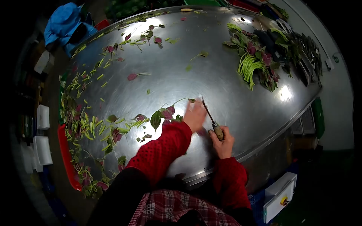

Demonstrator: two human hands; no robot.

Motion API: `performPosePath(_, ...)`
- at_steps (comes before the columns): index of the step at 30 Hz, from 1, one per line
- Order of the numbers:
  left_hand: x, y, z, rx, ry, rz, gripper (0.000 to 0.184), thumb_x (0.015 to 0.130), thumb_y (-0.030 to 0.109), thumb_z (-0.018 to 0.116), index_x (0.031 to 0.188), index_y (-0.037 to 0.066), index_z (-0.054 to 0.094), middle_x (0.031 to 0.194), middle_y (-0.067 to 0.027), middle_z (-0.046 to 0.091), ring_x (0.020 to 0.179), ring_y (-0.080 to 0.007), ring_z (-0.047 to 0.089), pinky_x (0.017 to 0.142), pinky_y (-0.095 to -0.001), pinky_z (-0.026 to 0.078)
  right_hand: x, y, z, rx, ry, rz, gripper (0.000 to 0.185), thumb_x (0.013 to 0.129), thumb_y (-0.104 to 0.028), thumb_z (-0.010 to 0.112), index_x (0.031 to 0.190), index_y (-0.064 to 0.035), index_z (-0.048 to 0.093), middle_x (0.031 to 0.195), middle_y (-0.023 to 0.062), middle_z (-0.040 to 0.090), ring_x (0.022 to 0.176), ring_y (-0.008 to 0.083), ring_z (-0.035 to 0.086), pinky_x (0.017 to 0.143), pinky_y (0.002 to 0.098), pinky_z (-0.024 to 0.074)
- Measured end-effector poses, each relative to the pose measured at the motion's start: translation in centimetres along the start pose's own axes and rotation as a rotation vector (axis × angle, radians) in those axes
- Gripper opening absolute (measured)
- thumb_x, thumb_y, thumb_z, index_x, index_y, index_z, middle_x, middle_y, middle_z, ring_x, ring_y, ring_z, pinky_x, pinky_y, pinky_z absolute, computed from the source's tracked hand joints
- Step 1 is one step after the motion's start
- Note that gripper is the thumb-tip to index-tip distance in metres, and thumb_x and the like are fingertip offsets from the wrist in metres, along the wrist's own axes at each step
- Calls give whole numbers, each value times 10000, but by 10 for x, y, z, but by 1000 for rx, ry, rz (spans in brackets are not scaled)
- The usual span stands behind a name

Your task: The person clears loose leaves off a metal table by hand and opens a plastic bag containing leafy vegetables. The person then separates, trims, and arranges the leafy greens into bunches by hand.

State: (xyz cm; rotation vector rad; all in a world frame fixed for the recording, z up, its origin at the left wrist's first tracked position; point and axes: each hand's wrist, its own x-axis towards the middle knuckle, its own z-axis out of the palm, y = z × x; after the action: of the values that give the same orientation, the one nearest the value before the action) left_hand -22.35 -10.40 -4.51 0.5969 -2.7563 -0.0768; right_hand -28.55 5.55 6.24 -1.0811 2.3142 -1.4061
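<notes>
My right hand (pixel 224 144) is wrapped round the wooden handle of a knife (pixel 206 109), its thin dark blade pointing away from me over the metal table (pixel 211 83). Close to the left of the blade is my left hand (pixel 195 116), blurred by motion, so I cannot make out its fingers or whether they hold anything. A thin stem with a small leaf (pixel 191 100) reaches up to that hand. Green-and-purple leaves (pixel 166 113) lie just left of it, partly hidden by my red sleeve.
Bundles of leafy greens with bright green stems (pixel 249 69) lie at the right. Cut stems and leaves (pixel 88 126) are scattered along the left side. A red crate (pixel 68 162) stands at the left edge. Someone in a blue jacket (pixel 66 24) is at the far left.
</notes>
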Motion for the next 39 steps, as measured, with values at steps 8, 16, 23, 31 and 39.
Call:
performPosePath(8, -129, -216, -117, 676, 265, -579, 404, 748, 158, 602, 1123, 12, 563, 1181, -216, 555, 1125, -382, 493, 955, -541, 347, 5, -25, -21, 594, -35, 417, 95, 897, -107, 623, 901, -24, 576, 682, 7, 555, 578, 63, 482, 518, 219, 383)
performPosePath(16, 131, -63, -1, -121, 132, 37, 572, 832, 394, 593, 1283, 54, 498, 1416, -213, 386, 1298, -393, 364, 1069, -559, 245, 14, -10, -27, 582, -61, 636, 189, 958, -185, 534, 979, 1, 561, 710, 41, 554, 571, 91, 491, 522, 234, 404)
performPosePath(23, 289, -158, 66, 274, -50, -66, 457, 969, 354, 325, 1393, 227, 438, 1488, -47, 361, 1409, -325, 220, 1120, -589, 109, -15, 73, -36, 634, 48, 742, 257, 965, -258, 534, 1051, -16, 557, 716, 50, 554, 536, 111, 473, 502, 251, 383)
performPosePath(31, 99, -464, -3, 725, -111, -691, 456, 883, 304, 425, 1328, 240, 505, 1429, 23, 435, 1277, -339, 417, 1009, -570, 304, 14, 25, -28, 644, -138, 718, 231, 965, -216, 528, 1048, -2, 558, 694, 59, 547, 520, 113, 466, 482, 254, 373)
performPosePath(39, -311, -435, -167, 454, -262, -1563, 498, 930, 344, 410, 1413, 222, 420, 1543, -45, 263, 1351, -351, 335, 1068, -560, 251, -2, 56, 4, 490, -307, 597, 154, 949, -210, 549, 875, -76, 531, 674, 12, 535, 504, 86, 469, 471, 224, 375)
